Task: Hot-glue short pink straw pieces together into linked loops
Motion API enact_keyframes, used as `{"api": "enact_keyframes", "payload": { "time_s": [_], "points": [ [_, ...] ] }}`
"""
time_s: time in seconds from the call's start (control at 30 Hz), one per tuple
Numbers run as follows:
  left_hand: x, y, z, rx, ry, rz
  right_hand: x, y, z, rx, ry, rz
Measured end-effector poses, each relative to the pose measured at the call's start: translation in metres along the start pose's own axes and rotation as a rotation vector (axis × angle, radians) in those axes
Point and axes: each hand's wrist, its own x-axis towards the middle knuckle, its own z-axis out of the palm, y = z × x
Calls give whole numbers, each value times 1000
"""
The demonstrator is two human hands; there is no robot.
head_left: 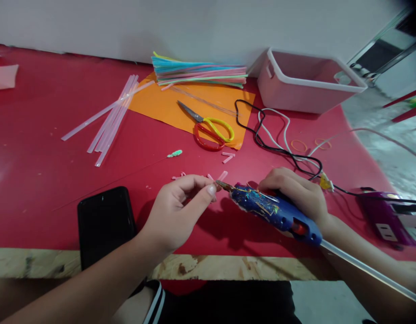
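The right hand (pixel 297 193) is wrapped around the glue gun (pixel 262 207), which is held above the bench (pixel 42 180), its nozzle (pixel 224 185) aimed at the left hand (pixel 183 211). That hand has thumb and fingertips drawn into a pinch right at the tip, apparently around a tiny piece; the fingers hide it, so I cannot tell what it is.

The gun looks light and rigid, smeared with dried glue, so its body may feel rough rather than slick. Hold it by the handle, well behind the nozzle: the metal end is probably hot, and the left fingertips are dangerously near. The glue stick (pixel 370 270) trailing from its rear looks stiff yet bendable and could tug the aim off. A piece so small is likely light, easily dropped or stuck to skin; its far edge is the safer grip.

Just beyond the hands lie pink scraps (pixel 228 157), then a green piece (pixel 174 154) and scissors (pixel 218 130). The phone (pixel 105 225) sits beside the left forearm. Farther out are loose cords (pixel 285 153), soft-looking pipe cleaners (pixel 199 72) and a bin (pixel 292 94).
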Motion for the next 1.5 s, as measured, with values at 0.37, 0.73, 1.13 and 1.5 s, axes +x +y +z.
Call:
{"api": "enact_keyframes", "payload": {
  "time_s": [0.37, 0.73, 1.13, 1.5],
  "points": [
    [-1, 2, 1, 20, 2, 18, 1, -1, -1, -27, 11, 4],
    [-1, 0, -2, 60, -7, 29, 0, 0, -3, -87, 53, 12],
    [-1, 2, 0, 48, 11, 26, 3, -2, -5, -41, 67, -34],
    [-3, 3, 1, 48, 14, 17, 2, -1, -3, -52, 71, -17]
  ]
}}
